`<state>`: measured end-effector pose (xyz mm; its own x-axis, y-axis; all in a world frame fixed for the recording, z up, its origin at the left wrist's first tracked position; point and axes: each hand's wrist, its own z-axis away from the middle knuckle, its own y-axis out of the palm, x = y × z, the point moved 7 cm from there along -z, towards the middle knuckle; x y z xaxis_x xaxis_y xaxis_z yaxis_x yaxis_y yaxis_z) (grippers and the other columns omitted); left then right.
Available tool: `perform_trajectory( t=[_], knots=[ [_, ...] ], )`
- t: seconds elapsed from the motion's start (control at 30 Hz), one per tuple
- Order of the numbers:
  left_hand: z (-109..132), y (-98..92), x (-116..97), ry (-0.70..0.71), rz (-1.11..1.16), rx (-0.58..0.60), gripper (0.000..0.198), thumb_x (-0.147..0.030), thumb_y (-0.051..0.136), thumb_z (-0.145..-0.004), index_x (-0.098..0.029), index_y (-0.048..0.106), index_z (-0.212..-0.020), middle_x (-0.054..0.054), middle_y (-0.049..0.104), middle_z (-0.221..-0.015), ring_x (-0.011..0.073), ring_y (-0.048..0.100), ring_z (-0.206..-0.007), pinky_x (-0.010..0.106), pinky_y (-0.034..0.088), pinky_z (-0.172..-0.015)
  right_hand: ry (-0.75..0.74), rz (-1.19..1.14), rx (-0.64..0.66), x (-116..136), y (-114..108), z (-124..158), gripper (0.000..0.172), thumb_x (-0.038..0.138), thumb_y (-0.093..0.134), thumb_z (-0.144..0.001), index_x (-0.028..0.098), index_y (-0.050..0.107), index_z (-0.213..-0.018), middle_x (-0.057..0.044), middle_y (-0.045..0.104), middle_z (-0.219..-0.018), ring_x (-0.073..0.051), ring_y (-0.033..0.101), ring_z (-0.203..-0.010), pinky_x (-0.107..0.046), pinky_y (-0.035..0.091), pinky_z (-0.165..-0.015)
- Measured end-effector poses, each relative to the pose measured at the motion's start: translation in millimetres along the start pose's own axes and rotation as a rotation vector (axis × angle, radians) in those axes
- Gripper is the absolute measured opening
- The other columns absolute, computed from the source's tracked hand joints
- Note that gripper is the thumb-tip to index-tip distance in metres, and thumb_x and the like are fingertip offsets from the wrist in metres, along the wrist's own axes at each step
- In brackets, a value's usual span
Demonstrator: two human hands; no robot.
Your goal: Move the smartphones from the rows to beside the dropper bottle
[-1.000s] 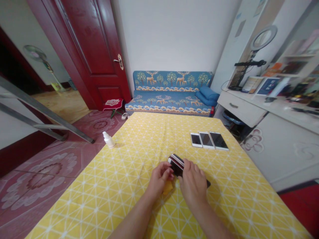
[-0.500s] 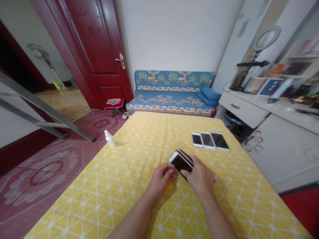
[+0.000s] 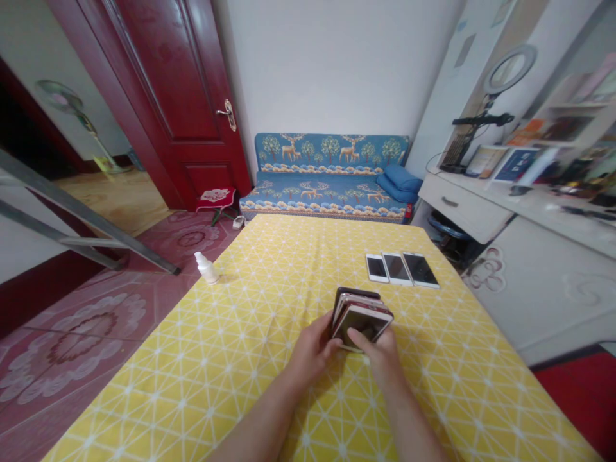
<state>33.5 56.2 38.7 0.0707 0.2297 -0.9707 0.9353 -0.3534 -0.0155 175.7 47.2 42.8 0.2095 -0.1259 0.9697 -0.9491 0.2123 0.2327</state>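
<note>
One white bottle [image 3: 206,269] stands well left of the stack of smartphones [image 3: 360,314], which the left hand [image 3: 312,350] grips with curled fingers and the right hand [image 3: 382,350] pinches, thumb on top, three phones [image 3: 402,269] lying beyond-right of it.

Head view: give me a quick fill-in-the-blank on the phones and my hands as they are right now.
1. The left hand and right hand together hold a stack of phones over the ____ tablecloth.
2. The row of phones lying farther off on the cloth counts ____ handsets.
3. The white bottle stands upright near the table's ____ edge.

Missing words: yellow; three; left.
</note>
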Motion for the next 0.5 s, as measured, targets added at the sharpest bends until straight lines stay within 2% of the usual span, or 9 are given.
perform_trajectory(
  t=[0.13,0.2,0.27,0.4,0.5],
  knots=[
    [1.4,-5.9,-7.7,0.036,-0.195,-0.022,0.045,-0.030,0.062,-0.080,-0.023,0.060,-0.124,0.010,0.068,-0.109,0.0273,0.059,-0.098,0.035,0.043,-0.089,-0.079,-0.026,0.031,-5.6,1.9,4.6,0.043,0.030,0.077,-0.066,0.020,0.061,-0.105,-0.006,0.070,-0.099,-0.024,0.065,-0.091,-0.038,0.052,-0.081],
    [3.4,-10.6,-9.8,0.028,-0.300,-0.052,0.040,-0.025,0.066,-0.076,-0.026,0.066,-0.116,0.008,0.069,-0.099,0.0267,0.057,-0.093,0.034,0.042,-0.086,-0.103,-0.062,0.028,-11.8,1.8,6.5,0.039,0.027,0.075,-0.067,0.020,0.061,-0.103,-0.004,0.070,-0.095,-0.023,0.065,-0.087,-0.037,0.052,-0.079],
    [5.1,-12.2,-11.1,0.030,-0.343,-0.069,0.039,-0.020,0.068,-0.072,-0.027,0.068,-0.110,0.007,0.068,-0.098,0.0273,0.056,-0.094,0.035,0.041,-0.088,-0.099,-0.103,0.013,-19.8,0.0,8.3,0.033,0.023,0.073,-0.066,0.020,0.062,-0.097,-0.003,0.070,-0.088,-0.021,0.065,-0.080,-0.036,0.052,-0.074],
    [4.9,-2.8,-10.3,0.048,-0.193,-0.031,0.039,-0.016,0.064,-0.075,-0.022,0.064,-0.113,0.010,0.066,-0.111,0.0279,0.056,-0.103,0.037,0.040,-0.093,-0.046,-0.165,0.008,-32.2,-4.1,11.9,0.031,0.016,0.068,-0.064,0.022,0.062,-0.093,-0.001,0.071,-0.085,-0.021,0.066,-0.078,-0.034,0.052,-0.072],
    [3.3,4.3,-3.7,-0.020,0.011,0.003,0.035,-0.017,0.065,-0.075,-0.019,0.063,-0.110,0.010,0.067,-0.110,0.0268,0.059,-0.102,0.037,0.042,-0.093,-0.054,-0.175,0.029,-32.7,-3.3,13.8,0.035,0.016,0.067,-0.064,0.023,0.061,-0.098,-0.002,0.071,-0.090,-0.023,0.067,-0.084,-0.036,0.052,-0.075]
  ],
)
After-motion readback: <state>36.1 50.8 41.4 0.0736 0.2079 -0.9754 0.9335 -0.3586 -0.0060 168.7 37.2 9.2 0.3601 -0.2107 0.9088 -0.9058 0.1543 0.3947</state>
